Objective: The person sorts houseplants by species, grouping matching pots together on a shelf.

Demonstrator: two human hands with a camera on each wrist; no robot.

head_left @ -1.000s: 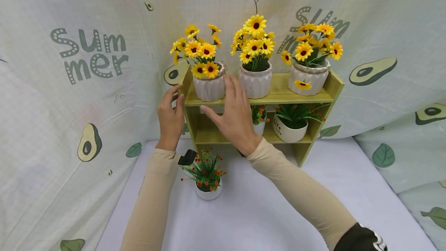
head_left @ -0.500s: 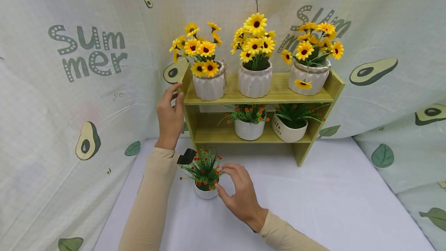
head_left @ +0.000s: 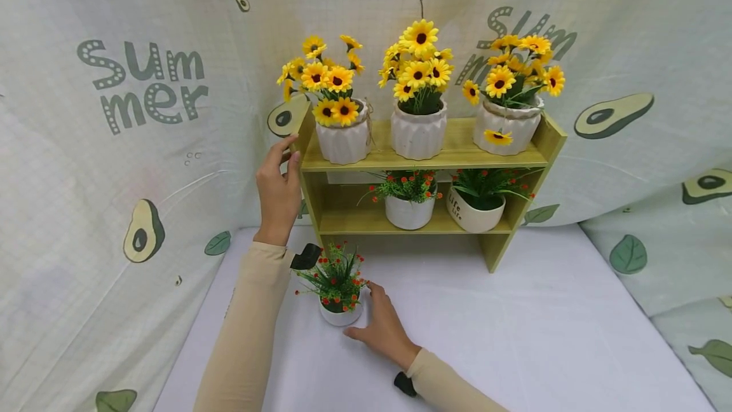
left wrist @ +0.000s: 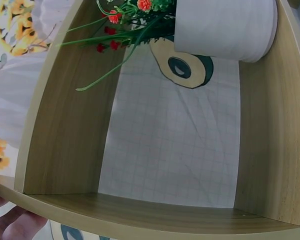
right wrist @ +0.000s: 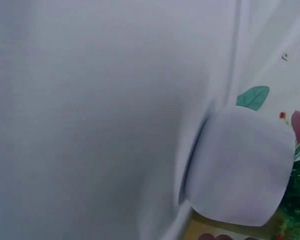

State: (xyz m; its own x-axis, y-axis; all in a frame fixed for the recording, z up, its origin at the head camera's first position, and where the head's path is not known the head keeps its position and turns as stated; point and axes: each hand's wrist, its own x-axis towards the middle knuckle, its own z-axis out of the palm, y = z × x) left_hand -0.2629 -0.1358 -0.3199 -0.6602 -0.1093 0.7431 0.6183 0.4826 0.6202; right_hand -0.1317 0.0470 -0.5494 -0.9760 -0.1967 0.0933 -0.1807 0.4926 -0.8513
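Observation:
My left hand (head_left: 277, 199) pinches the upper edge of the left side panel of a small two-tier wooden shelf (head_left: 345, 208). In the left wrist view its fingers (left wrist: 21, 227) show around that panel, beside the bare left part of the lower tier. On the white table, in front of the shelf's left end, stands a white pot (head_left: 341, 317) with grass-like leaves and small red flowers. My right hand (head_left: 386, 330) is at this pot's right side, thumb and fingers spread around it. The pot's wall (right wrist: 240, 165) fills much of the right wrist view's lower right, with fingertips on both sides.
Three white fluted pots of yellow sunflowers (head_left: 419, 135) line the top tier. The lower tier holds a white pot with red flowers (head_left: 410, 213) and a slanted pot with lettering (head_left: 476, 216). A printed cloth (head_left: 229, 113) hangs behind the shelf.
My right hand has come down from the top tier's left pot to the potted plant on the table, and moved lower along that pot. The left hand stays on the side panel.

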